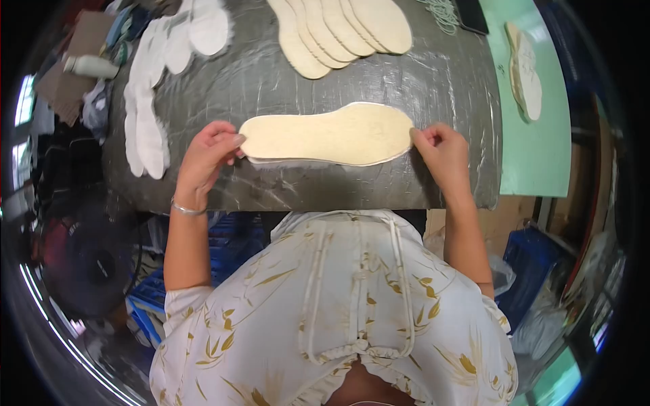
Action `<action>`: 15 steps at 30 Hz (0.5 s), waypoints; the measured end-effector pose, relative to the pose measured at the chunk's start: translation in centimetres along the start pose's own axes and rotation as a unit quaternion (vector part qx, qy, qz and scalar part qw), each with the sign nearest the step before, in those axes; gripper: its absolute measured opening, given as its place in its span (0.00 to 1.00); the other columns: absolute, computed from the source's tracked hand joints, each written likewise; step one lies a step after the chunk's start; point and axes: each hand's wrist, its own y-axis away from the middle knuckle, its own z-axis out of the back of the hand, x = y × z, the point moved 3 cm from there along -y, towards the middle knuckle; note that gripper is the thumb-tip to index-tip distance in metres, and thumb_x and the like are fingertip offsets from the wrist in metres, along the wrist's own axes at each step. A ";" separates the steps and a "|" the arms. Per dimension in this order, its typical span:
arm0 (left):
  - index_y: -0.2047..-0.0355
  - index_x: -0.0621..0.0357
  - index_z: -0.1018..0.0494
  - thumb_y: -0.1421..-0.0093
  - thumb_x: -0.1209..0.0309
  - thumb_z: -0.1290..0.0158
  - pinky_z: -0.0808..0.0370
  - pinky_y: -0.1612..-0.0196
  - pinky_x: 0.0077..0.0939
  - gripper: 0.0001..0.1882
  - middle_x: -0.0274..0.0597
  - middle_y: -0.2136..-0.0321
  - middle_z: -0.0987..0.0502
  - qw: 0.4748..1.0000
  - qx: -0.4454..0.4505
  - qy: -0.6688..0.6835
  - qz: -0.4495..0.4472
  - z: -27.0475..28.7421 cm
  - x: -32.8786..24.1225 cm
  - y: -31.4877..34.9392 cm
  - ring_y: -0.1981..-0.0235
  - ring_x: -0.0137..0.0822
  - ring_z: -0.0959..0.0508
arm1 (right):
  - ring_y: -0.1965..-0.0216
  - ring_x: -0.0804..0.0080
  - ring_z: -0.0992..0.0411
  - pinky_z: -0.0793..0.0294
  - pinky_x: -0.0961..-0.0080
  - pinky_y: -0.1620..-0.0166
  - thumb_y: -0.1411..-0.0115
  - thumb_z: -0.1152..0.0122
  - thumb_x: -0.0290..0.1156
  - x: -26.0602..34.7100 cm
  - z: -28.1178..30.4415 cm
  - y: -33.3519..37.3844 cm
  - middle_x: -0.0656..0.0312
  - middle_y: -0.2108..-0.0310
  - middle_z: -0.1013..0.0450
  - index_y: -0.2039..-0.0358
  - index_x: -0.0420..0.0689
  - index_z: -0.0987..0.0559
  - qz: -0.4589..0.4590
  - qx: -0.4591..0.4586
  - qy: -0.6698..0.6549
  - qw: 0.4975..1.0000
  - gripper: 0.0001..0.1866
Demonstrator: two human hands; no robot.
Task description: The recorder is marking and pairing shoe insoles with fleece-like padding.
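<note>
A cream insole (325, 133) lies lengthwise across the near part of the table, with a white edge showing beneath it. My left hand (211, 152) pinches its narrow heel end between thumb and fingers. At the broad toe end, my right hand (441, 150) grips the rim with the thumb on top and the fingers curled. Beyond it, several cream insoles (379, 24) overlap in a fanned row. White fuzzy insole pieces (152, 128) form another overlapping row along the left side of the table.
The dark table (223, 88) is covered in wrinkled plastic film. At its far right lie a pale cord bundle (443, 15) and a dark phone-like slab (472, 15). A green board (542, 159) to the right bears an insole stack (525, 74). A white bottle (93, 66) is at left.
</note>
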 end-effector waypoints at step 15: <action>0.61 0.55 0.30 0.44 0.71 0.37 0.33 0.75 0.12 0.14 0.32 0.74 0.22 0.997 0.031 0.045 -0.061 -1.0 0.7 0.2 0.74 0.20 0.25 | 0.45 0.48 0.34 0.35 0.58 0.43 0.57 0.26 0.29 14.4 -10.2 2.7 0.46 0.45 0.33 0.41 0.38 0.36 0.437 0.174 0.064 0.880 0.42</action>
